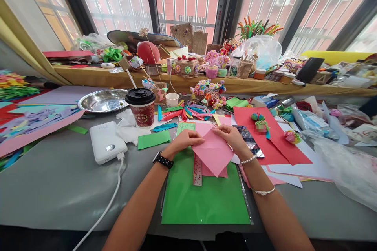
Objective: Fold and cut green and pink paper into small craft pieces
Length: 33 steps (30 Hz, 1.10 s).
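A pink paper sheet (214,153), folded into a downward-pointing shape, is held between both hands just above the table. My left hand (183,140) pinches its upper left edge and my right hand (231,135) pinches its upper right edge. Under the paper lie a ruler (197,173) and a large green sheet (206,200) in a clear sleeve. A phone (250,141) lies right behind my right hand, partly on a red sheet (277,145).
A lidded paper coffee cup (141,106), a white power bank (106,142) with its cable, a steel plate (103,100) and a small green card (154,139) stand to the left. Coloured paper strips, paper flowers and craft clutter fill the back ledge. Plastic bags (350,168) lie at the right.
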Tool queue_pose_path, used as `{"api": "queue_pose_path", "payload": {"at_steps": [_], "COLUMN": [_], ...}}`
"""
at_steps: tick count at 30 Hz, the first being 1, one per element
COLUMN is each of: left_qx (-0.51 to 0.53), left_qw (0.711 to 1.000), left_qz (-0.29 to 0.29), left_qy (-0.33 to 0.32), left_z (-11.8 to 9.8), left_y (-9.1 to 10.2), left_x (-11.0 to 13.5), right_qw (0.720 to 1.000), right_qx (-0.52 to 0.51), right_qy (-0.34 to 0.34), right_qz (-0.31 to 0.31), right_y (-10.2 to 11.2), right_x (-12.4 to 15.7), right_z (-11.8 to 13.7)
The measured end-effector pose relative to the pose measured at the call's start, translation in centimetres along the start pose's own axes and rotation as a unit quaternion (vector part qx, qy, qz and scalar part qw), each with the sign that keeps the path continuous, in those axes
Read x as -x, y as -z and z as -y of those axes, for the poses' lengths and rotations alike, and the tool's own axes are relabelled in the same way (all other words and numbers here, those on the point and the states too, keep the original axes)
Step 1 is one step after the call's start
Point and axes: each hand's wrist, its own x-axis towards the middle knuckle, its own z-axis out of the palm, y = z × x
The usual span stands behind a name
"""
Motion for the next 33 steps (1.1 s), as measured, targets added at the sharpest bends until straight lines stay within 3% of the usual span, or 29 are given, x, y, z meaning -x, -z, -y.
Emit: {"api": "queue_pose_path", "payload": {"at_steps": [7,15,19,23,33], "left_qx": [0.006,0.026,0.032,0.011,-0.005], "left_qw": [1.000,0.999,0.999,0.999,0.994], "left_qz": [0.024,-0.018,-0.004,-0.037,-0.089], "left_qy": [0.010,-0.008,0.000,-0.020,-0.063], "left_z": [-0.2,0.2,0.1,0.3,0.1], "left_y": [-0.4,-0.2,-0.5,-0.7,-0.6], "left_x": [0.1,-0.2,-0.2,-0.4,-0.5], "right_qw": [0.999,0.995,0.989,0.981,0.983], "right_qx": [0.028,0.073,0.105,0.125,0.119], "right_qy": [0.012,-0.015,-0.005,-0.004,-0.009], "right_qz": [0.043,0.060,0.109,0.151,0.141], "right_y": [0.0,0.5,0.1,-0.5,0.0], "right_x": [0.1,0.2,0.5,0.6,0.6], "right_z": [0.2,0.6,0.8,0.6,1.1]}}
